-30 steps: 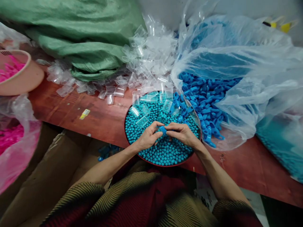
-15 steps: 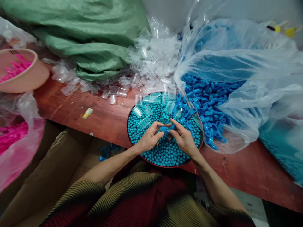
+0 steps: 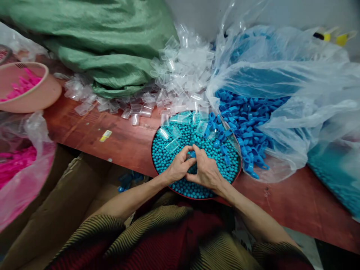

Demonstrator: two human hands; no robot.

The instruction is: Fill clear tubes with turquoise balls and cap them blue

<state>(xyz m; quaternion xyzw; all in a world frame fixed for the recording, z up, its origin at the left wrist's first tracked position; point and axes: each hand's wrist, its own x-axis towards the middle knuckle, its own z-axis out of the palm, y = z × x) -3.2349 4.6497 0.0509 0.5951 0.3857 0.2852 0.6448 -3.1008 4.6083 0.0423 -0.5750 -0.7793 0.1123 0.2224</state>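
Observation:
A small blue plastic piece (image 3: 192,154) shows between my fingertips above a round red-rimmed tray of turquoise beads (image 3: 199,192). My left hand (image 3: 180,164) pinches it from the left. My right hand (image 3: 206,168) closes around it from the right, fingertips touching those of the left; its fingers hide most of the piece. Clear plastic sleeves (image 3: 171,146) and several loose blue pieces (image 3: 224,150) lie on the beads along the tray's far side.
Clear sleeves (image 3: 194,71) are heaped behind the tray, beside a green sack (image 3: 112,48). Blue pieces (image 3: 247,123) spill from a plastic bag (image 3: 317,123) at the right. A pink basin (image 3: 42,90) stands on the red table (image 3: 126,144) at the left.
My right hand has moved left against my left hand, and its fingers now cover the blue piece more. The view has shifted slightly.

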